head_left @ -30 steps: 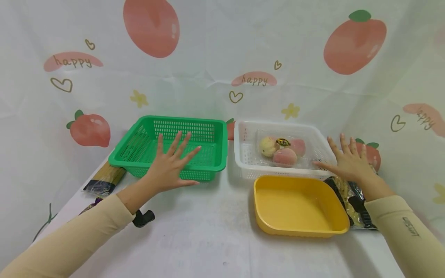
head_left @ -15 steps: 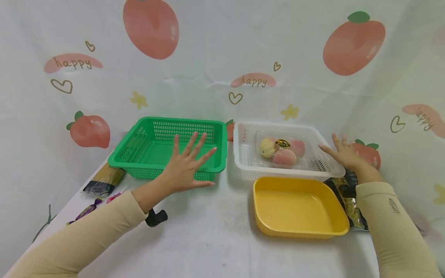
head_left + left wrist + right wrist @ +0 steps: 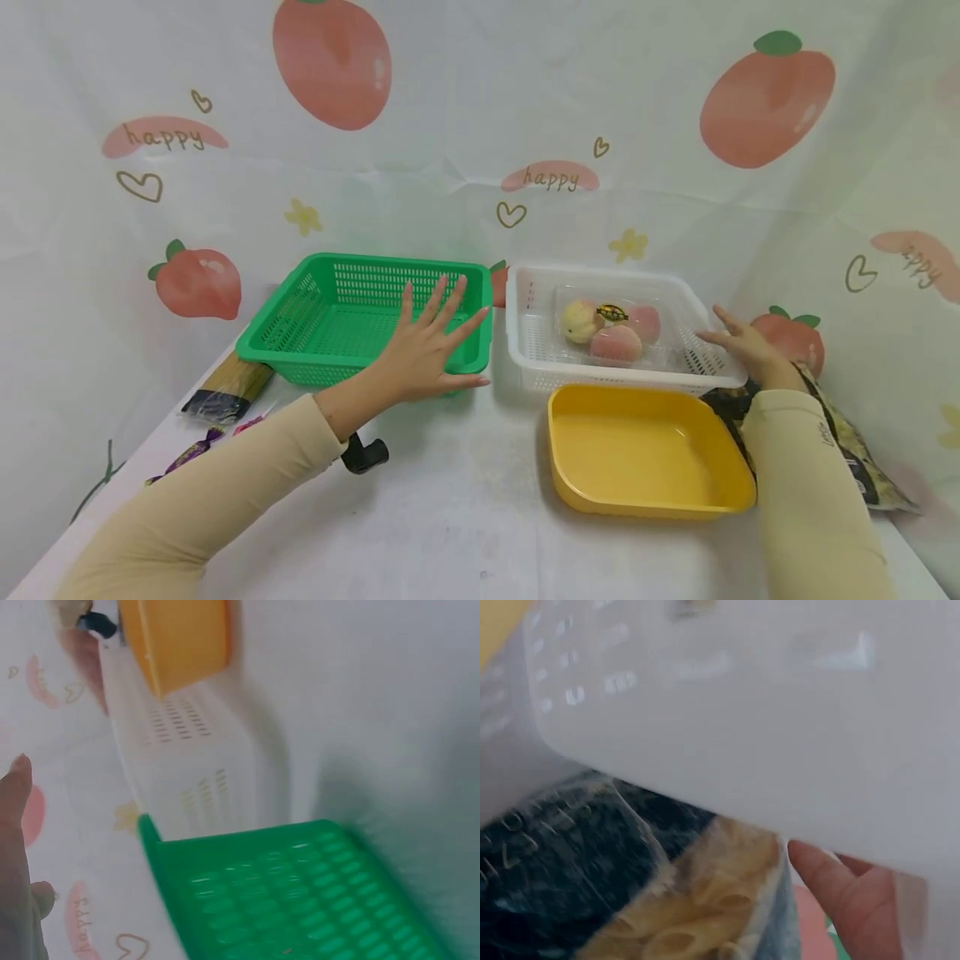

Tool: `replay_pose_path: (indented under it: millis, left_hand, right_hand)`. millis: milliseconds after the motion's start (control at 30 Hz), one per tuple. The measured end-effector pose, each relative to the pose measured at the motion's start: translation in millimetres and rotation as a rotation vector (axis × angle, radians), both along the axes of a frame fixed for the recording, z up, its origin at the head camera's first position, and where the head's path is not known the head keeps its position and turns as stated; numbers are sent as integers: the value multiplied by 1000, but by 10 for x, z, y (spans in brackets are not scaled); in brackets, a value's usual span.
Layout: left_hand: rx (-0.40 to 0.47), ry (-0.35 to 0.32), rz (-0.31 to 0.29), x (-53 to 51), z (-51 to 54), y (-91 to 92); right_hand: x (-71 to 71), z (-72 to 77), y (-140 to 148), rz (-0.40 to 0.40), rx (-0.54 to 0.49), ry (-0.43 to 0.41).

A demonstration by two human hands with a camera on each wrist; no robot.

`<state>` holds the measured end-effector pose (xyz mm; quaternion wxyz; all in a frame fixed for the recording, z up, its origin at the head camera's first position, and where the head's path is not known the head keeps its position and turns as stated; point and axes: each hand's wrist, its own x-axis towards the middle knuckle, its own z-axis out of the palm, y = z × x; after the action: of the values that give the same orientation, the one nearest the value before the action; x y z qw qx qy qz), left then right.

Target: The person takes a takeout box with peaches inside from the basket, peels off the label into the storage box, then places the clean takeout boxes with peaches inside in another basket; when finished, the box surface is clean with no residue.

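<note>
My left hand (image 3: 423, 350), fingers spread, hovers in front of the right side of the green basket (image 3: 285, 354) and holds nothing. In the left wrist view, part of that hand (image 3: 15, 862) shows beside the basket wall (image 3: 247, 877). At the white basket (image 3: 517, 333), my right hand (image 3: 761, 358) lies over the right rim, thumb and forefinger extended with a gap between them. Its other fingers are hidden from the head view; in the right wrist view, fingertips (image 3: 832, 892) meet the rim edge (image 3: 817, 832). Inside sits a clear pack of peaches (image 3: 615, 342).
A yellow tub (image 3: 645, 450) stands before the white basket. Bagged pasta (image 3: 862, 467) lies at the right, partly under my sleeve; its tubes (image 3: 690, 922) show close up. Bundled noodles (image 3: 228, 387) and wrapped candy (image 3: 187, 450) lie left. A printed cloth (image 3: 442, 108) hangs behind.
My left hand has moved right across the front of the green basket. My right hand has come down to the white basket's right rim, its fingers less spread. The baskets have not moved.
</note>
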<state>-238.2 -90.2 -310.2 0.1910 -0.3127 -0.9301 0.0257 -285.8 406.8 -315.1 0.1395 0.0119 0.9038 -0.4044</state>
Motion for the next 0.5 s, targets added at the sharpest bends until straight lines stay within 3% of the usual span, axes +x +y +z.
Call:
replay_pose_path:
  millis: [133,267,500]
  left_hand:
    - [39,-33,6,-26,110,55]
    - [67,-77,26,-32,191,76]
    - [81,-155,34,-104,227,155]
  right_hand:
    - [-60,-176,-75,-105,86,69]
    - [-75,-198,-30,-91,37,79]
    - [-70,-200,-50,-99,-13,99]
